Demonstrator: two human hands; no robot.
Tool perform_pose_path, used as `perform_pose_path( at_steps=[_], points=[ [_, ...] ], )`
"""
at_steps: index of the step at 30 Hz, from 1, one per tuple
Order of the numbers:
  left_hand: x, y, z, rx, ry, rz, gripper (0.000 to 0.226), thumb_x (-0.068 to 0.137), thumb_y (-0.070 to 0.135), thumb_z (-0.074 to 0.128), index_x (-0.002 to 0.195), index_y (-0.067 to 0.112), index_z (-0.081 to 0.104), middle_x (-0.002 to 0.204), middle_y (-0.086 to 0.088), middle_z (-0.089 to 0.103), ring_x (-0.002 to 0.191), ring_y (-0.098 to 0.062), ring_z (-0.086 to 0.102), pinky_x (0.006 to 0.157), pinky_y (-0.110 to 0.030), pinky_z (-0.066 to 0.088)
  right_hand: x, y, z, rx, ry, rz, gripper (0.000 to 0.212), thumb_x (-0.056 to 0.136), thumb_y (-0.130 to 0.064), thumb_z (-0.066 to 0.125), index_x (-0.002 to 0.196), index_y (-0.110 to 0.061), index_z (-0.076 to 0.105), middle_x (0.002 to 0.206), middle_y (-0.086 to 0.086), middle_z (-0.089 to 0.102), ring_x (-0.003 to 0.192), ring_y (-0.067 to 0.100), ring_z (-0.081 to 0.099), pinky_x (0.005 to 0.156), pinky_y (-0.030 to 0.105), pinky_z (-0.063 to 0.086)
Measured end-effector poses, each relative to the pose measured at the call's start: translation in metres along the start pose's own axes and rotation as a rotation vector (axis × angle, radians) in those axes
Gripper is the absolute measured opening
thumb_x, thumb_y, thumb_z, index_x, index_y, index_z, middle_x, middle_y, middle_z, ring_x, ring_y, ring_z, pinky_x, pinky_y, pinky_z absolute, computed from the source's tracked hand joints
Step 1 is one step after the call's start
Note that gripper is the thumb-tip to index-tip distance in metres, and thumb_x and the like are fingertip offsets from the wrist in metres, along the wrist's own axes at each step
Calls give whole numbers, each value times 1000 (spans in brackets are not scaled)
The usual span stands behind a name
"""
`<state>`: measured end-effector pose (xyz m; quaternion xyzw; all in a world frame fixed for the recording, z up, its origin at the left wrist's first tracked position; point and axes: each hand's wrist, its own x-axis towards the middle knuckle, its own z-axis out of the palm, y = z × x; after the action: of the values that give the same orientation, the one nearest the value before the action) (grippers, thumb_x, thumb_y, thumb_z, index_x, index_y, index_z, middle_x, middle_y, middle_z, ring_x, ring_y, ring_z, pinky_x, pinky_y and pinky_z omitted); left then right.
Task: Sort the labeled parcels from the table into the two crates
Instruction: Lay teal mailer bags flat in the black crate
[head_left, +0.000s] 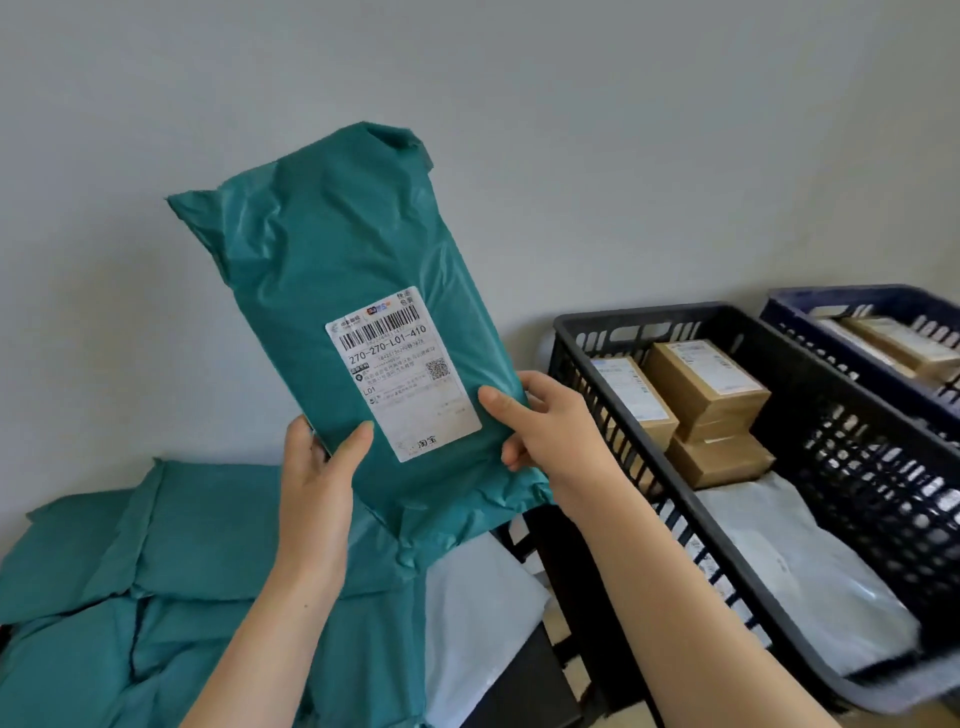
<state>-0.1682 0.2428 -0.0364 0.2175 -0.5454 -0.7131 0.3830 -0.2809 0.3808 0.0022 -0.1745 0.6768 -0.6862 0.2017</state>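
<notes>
Head view. A teal parcel (332, 260), a soft plastic mailer, is held upright and slightly tilted before a pale wall (571, 130). Its white shipping label (402, 371) faces the camera, with a barcode and the code 270-270-L01-410. The left hand (317, 467) grips the lower left edge, thumb on the front; the right hand (545, 421) grips the lower right edge, thumb just beside the label. Below lie a pile of teal mailers (130, 571) and a white mailer (478, 613). At right, a black crate (883, 483) holds cardboard boxes (706, 384) and a grey mailer (810, 571). Beyond it, a blue crate (831, 293) holds further boxes (893, 338).
</notes>
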Motion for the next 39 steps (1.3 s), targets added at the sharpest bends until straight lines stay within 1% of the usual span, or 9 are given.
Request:
perform_pose_path(
  at_steps=[5,14,17,21,25,29,34,36,39],
  points=[
    [-25,-2,21,46,-61,46,45,92,10,58,130,29,46,116,3,63,107,-6,61,90,-22,45,-28,-25,-28,-72,133,-119,22,86,-25,70,105,-15,65,83,4,70,40,7,49,48,18,46],
    [-47,11,56,122,-104,126,48,92,15,60,127,41,39,118,11,55,104,2,57,78,-15,42,-48,-54,-72,-99,240,-223,22,81,-25,75,100,-17,69,61,-2,63,40,6,47,50,17,45],
    [-47,13,70,146,-106,167,48,91,15,60,127,41,40,116,14,55,99,8,55,74,-7,42,-46,-63,-88,-121,258,-236,23,79,-25,77,99,-18,69,65,0,64,39,6,45,50,16,45],
    [-52,11,109,159,-37,245,48,91,11,60,125,38,39,117,11,53,108,1,53,73,0,40,-39,-78,-129,-160,253,-259,21,80,-23,76,98,-16,68,61,-5,61,38,6,43,45,11,41],
    [-61,5,157,233,57,382,52,90,6,59,128,34,38,120,14,48,113,8,46,88,-10,39,-32,-88,-185,-162,256,-262,18,80,-31,75,93,-21,70,54,0,56,41,8,43,48,15,41],
    [-67,-3,202,348,80,601,55,84,13,56,133,26,35,127,16,42,120,2,43,101,-20,37,-21,-93,-246,-189,299,-299,19,81,-37,73,91,-21,70,59,1,60,38,8,42,52,21,41],
    [-70,-8,249,470,108,848,50,83,9,57,131,12,43,124,27,35,123,-9,42,106,-25,33,2,-98,-308,-477,293,-291,27,82,-46,70,89,-21,70,41,-5,52,34,7,43,53,25,43],
    [-68,-11,265,521,111,906,46,84,8,58,128,8,46,123,24,38,121,-8,41,105,-22,32,12,-98,-325,-620,211,-254,27,81,-48,70,87,-21,70,38,-4,50,34,8,44,54,25,42],
    [-67,-22,286,628,67,883,37,85,12,58,122,9,54,124,5,45,120,-7,40,106,-20,30,25,-92,-344,-791,58,-140,29,81,-50,69,86,-22,70,40,0,50,34,7,46,57,26,42]
  ],
)
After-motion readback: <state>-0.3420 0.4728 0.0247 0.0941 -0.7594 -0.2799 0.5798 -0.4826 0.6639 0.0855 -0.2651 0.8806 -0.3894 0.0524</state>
